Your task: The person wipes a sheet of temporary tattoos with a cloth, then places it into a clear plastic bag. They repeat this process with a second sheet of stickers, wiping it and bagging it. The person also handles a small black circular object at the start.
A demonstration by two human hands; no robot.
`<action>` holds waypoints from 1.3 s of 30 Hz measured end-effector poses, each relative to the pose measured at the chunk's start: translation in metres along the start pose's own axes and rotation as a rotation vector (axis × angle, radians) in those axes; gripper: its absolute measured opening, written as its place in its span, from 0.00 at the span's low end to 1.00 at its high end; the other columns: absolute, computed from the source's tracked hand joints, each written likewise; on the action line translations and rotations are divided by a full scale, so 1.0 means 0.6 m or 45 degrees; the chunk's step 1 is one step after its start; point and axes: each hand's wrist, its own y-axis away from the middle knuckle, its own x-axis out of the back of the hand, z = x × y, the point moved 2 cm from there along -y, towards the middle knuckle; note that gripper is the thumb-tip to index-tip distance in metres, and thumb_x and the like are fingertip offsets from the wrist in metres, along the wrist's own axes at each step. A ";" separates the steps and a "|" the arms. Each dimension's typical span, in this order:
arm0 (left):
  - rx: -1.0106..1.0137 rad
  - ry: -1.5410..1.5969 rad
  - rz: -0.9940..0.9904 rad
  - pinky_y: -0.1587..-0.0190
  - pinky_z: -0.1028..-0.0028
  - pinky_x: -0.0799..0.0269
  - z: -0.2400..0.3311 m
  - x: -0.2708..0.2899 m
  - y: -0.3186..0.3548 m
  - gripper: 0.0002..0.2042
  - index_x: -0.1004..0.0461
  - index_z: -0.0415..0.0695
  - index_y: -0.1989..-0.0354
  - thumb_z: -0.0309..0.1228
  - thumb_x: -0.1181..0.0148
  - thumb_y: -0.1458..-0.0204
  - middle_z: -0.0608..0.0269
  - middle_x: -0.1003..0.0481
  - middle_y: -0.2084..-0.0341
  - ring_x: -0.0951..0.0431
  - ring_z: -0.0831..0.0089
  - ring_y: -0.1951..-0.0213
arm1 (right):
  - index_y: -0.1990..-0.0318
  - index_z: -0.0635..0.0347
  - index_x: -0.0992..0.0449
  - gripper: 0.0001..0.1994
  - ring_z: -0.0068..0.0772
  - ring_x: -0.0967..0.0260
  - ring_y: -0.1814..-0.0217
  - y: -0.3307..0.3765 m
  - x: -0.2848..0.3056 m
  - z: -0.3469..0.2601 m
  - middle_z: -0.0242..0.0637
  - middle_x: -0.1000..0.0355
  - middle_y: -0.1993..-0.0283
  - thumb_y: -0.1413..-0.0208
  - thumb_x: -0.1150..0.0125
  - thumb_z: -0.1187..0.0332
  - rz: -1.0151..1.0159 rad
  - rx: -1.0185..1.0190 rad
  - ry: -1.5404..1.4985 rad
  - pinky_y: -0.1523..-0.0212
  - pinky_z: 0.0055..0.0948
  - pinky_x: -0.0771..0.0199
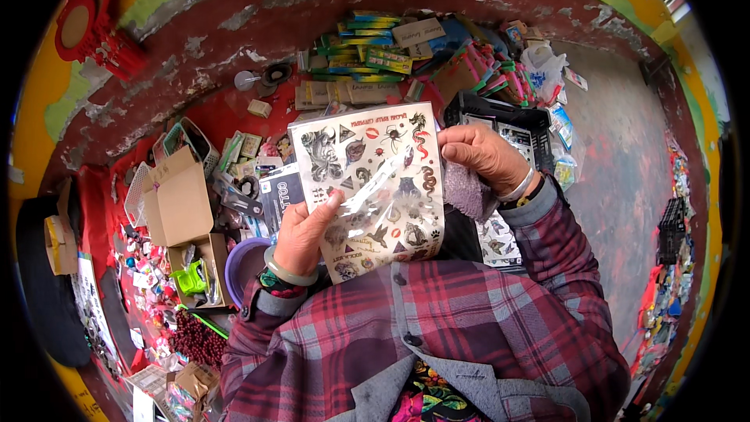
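Both hands grip one sheet of temporary tattoos (367,187), held up in front of the chest above the cluttered stall; the left hand (301,234) pinches its lower left edge, thumb on a clear film (380,187) lying glossy across the middle; the right hand (480,152) clasps the upper right edge; the sheet bows between them, so a harder pull could likely crease or tear it; a loosened pinch might let it drop among the open cardboard boxes (178,199) and the purple bowl (241,266) below.

Glossy tattoo sticker sheet (367,187) (small dark motifs) held upright, slightly tilted.
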 end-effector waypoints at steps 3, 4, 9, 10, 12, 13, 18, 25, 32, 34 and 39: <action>-0.074 -0.078 -0.088 0.60 0.77 0.29 -0.001 0.012 0.011 0.11 0.26 0.35 0.57 0.29 0.43 0.45 0.63 0.23 0.65 0.25 0.78 0.64 | 0.68 0.66 0.22 0.14 0.10 0.44 0.73 -0.003 0.001 -0.019 0.20 0.33 0.75 0.46 0.38 0.60 0.017 -0.118 0.071 0.73 0.14 0.45; -0.103 -0.097 -0.136 0.60 0.77 0.29 0.000 0.012 0.013 0.11 0.25 0.35 0.58 0.29 0.43 0.45 0.63 0.23 0.65 0.25 0.78 0.64 | 0.70 0.65 0.22 0.14 0.09 0.44 0.73 -0.004 -0.005 -0.019 0.20 0.34 0.76 0.46 0.38 0.60 0.024 -0.122 0.048 0.73 0.14 0.45; -0.066 -0.066 -0.239 0.55 0.74 0.30 0.008 0.020 0.011 0.14 0.28 0.34 0.55 0.27 0.40 0.49 0.61 0.24 0.61 0.26 0.75 0.60 | 0.74 0.67 0.22 0.14 0.09 0.44 0.73 0.009 -0.017 -0.030 0.20 0.34 0.76 0.47 0.37 0.62 -0.068 -0.093 0.056 0.74 0.14 0.45; -0.093 -0.106 -0.243 0.51 0.71 0.31 0.020 0.022 0.008 0.18 0.31 0.34 0.51 0.28 0.39 0.50 0.58 0.25 0.58 0.25 0.71 0.57 | 0.72 0.69 0.22 0.13 0.10 0.40 0.71 0.009 -0.015 -0.021 0.23 0.30 0.74 0.47 0.36 0.64 -0.059 -0.135 0.065 0.70 0.14 0.40; -0.167 0.041 -0.288 0.50 0.70 0.31 0.043 0.013 -0.007 0.20 0.32 0.34 0.50 0.30 0.40 0.50 0.57 0.25 0.57 0.25 0.69 0.56 | 0.69 0.70 0.21 0.12 0.12 0.37 0.69 0.005 -0.020 -0.012 0.26 0.28 0.71 0.48 0.36 0.66 -0.051 -0.116 0.078 0.67 0.15 0.37; -0.204 0.115 -0.310 0.50 0.70 0.31 0.056 0.007 -0.015 0.20 0.32 0.34 0.49 0.31 0.40 0.49 0.56 0.25 0.57 0.25 0.68 0.55 | 0.68 0.70 0.21 0.11 0.12 0.35 0.68 0.004 -0.022 -0.011 0.27 0.27 0.70 0.48 0.36 0.67 -0.046 -0.107 0.084 0.66 0.15 0.36; -0.164 0.052 -0.255 0.54 0.71 0.29 0.085 -0.003 -0.045 0.17 0.30 0.35 0.51 0.32 0.44 0.45 0.58 0.24 0.60 0.24 0.72 0.59 | 0.60 0.71 0.23 0.11 0.17 0.31 0.62 0.007 -0.035 -0.009 0.34 0.24 0.63 0.49 0.36 0.72 -0.178 -0.191 -0.031 0.58 0.18 0.32; -0.055 0.006 -0.066 0.61 0.76 0.28 0.047 -0.012 -0.048 0.13 0.26 0.38 0.57 0.34 0.42 0.46 0.64 0.24 0.67 0.24 0.76 0.65 | 0.62 0.70 0.22 0.11 0.17 0.31 0.63 0.010 -0.029 0.016 0.33 0.24 0.64 0.49 0.36 0.70 -0.147 -0.238 0.013 0.60 0.17 0.32; 0.047 0.081 -0.087 0.64 0.73 0.27 0.021 0.023 -0.061 0.13 0.28 0.36 0.59 0.35 0.43 0.45 0.61 0.25 0.67 0.24 0.73 0.67 | 0.60 0.69 0.24 0.13 0.12 0.34 0.68 -0.022 -0.008 -0.005 0.28 0.26 0.68 0.47 0.38 0.66 0.084 0.029 -0.110 0.67 0.14 0.34; -0.031 0.190 0.053 0.60 0.72 0.26 0.044 0.012 -0.067 0.14 0.30 0.35 0.55 0.33 0.46 0.45 0.57 0.25 0.62 0.24 0.70 0.63 | 0.59 0.69 0.25 0.11 0.16 0.32 0.68 -0.022 0.012 -0.023 0.31 0.27 0.69 0.45 0.42 0.70 0.385 0.127 0.098 0.65 0.15 0.33; -0.376 0.372 0.248 0.56 0.68 0.27 0.047 0.039 -0.092 0.13 0.30 0.37 0.57 0.34 0.46 0.43 0.58 0.26 0.61 0.25 0.68 0.61 | 0.56 0.68 0.25 0.11 0.15 0.34 0.72 0.016 -0.027 -0.052 0.30 0.28 0.73 0.44 0.44 0.71 0.203 0.021 -0.020 0.67 0.15 0.33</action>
